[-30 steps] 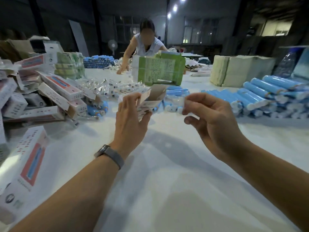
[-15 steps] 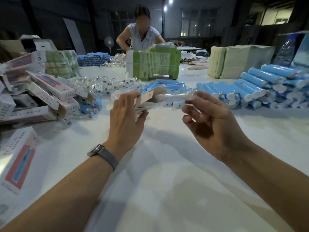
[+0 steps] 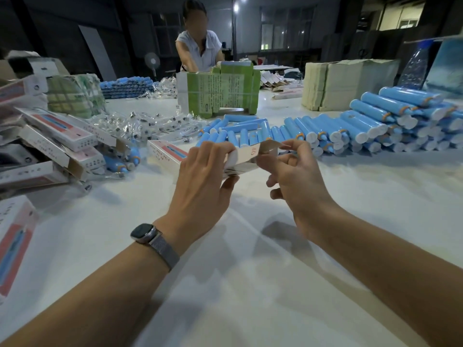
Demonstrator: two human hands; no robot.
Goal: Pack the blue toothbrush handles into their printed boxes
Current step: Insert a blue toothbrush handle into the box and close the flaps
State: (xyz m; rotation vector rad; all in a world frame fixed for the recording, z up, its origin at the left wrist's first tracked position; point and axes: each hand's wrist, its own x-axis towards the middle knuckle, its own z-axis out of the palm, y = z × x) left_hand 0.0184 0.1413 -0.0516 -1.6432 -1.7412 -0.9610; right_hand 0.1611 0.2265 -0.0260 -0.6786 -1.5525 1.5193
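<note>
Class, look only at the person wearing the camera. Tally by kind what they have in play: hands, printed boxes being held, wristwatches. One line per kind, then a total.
Hands: 2 (left hand, right hand, both gripping the box)
Printed box held: 1 (printed box)
Wristwatches: 1 (wristwatch, on the left wrist)
Total: 4

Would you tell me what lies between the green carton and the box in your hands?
In the head view, loose blue handles lie between the green carton and the held box.

dim hall, overhead lamps point(image 3: 235, 7) glaring; soft shadows on table point(image 3: 250, 284) (edges warped).
</note>
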